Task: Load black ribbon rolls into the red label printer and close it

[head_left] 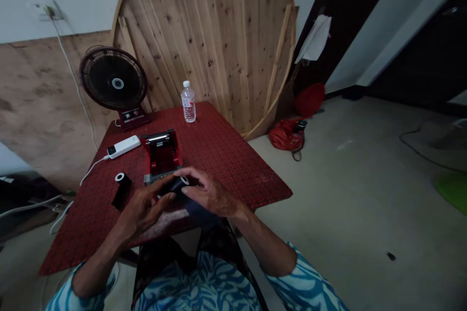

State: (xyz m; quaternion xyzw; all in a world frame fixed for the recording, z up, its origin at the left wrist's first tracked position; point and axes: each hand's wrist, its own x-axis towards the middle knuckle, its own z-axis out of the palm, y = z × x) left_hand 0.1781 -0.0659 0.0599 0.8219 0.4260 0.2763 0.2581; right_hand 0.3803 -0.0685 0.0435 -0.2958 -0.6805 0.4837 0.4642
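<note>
Between my two hands, at the near edge of the red device, is a roll of dark ribbon [178, 185] with a white core. My left hand [143, 210] grips its left end between thumb and fingers. The thumb and fingers of my right hand [209, 193] close around its right end, near the core. A loose dark length of ribbon [201, 214] hangs below toward my lap. Just beyond my fingertips stands the red and grey device [163, 153], its body open and a shiny roller across its far end. A second dark roll [123, 180], partly unwound, rests to the left.
On the red patterned table [233, 155] are a white power bank [124, 146] with a cable, a water bottle [188, 103] and a dark fan [116, 80]. A large round wooden board [207, 39] leans behind. A red bag [286, 135] lies on the floor.
</note>
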